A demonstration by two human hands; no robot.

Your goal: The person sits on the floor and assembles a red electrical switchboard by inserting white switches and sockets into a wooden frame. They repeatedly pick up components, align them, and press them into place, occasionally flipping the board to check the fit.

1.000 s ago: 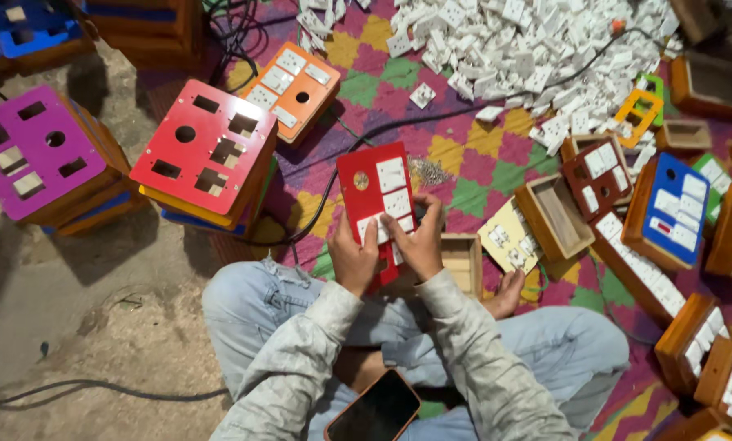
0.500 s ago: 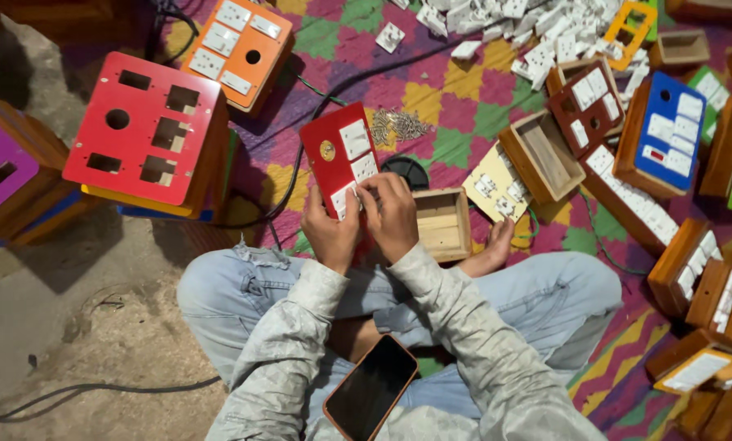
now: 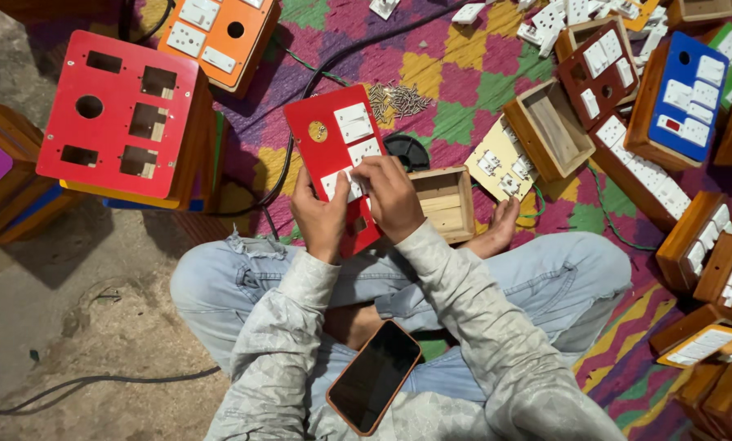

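Note:
I sit cross-legged on a patterned mat and hold a red rectangular panel point(image 3: 333, 135) in front of my knees. White switch modules sit in its upper cut-outs. My left hand point(image 3: 321, 216) grips the panel's lower left edge. My right hand point(image 3: 390, 196) grips the lower right part, with its fingers pressed on a white switch module point(image 3: 343, 184) in the panel's middle. A small open wooden box point(image 3: 443, 202) lies just right of my hands.
A phone in an orange case point(image 3: 374, 376) rests on my lap. A red panel box with bare cut-outs point(image 3: 125, 114) and an orange one point(image 3: 219, 37) stand at the left. Screws point(image 3: 398, 100), a black cable point(image 3: 317, 69) and several wooden switch boxes point(image 3: 684, 98) lie ahead and right.
The view has tilted down and closer. Both hands stay on the red panel, and the right hand's fingers have shifted onto the white module in its middle.

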